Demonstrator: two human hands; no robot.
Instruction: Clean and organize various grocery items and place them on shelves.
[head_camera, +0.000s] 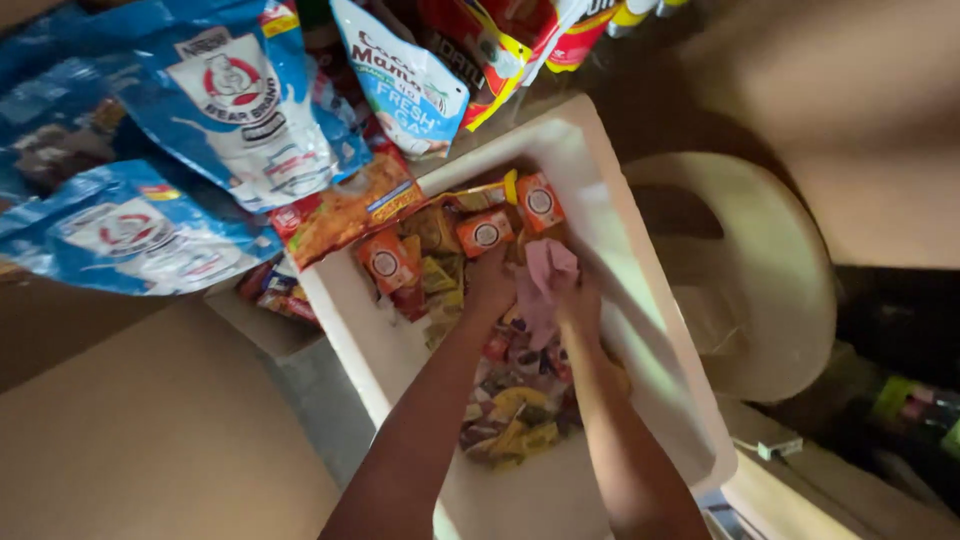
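A white foam box (640, 300) holds small orange sachets (487, 232) at its far end and mixed yellow and red packets (515, 425) nearer. Left of the box lie large blue-and-white pouches (240, 100), with an orange-red packet (345, 210) over its corner. Beyond the box stands a light-blue pouch (405, 85) beside red-and-yellow bags (490, 45).

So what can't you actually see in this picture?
From the head camera:
- The fingers of the left hand and right hand are buried among the sachets and behind the pink cloth, so their grip is unclear.
- The bottom of the white foam box is covered by sachets.
- The blue bags are cut off by the top and left edges.
- The items at the far right are too dark and blurred.
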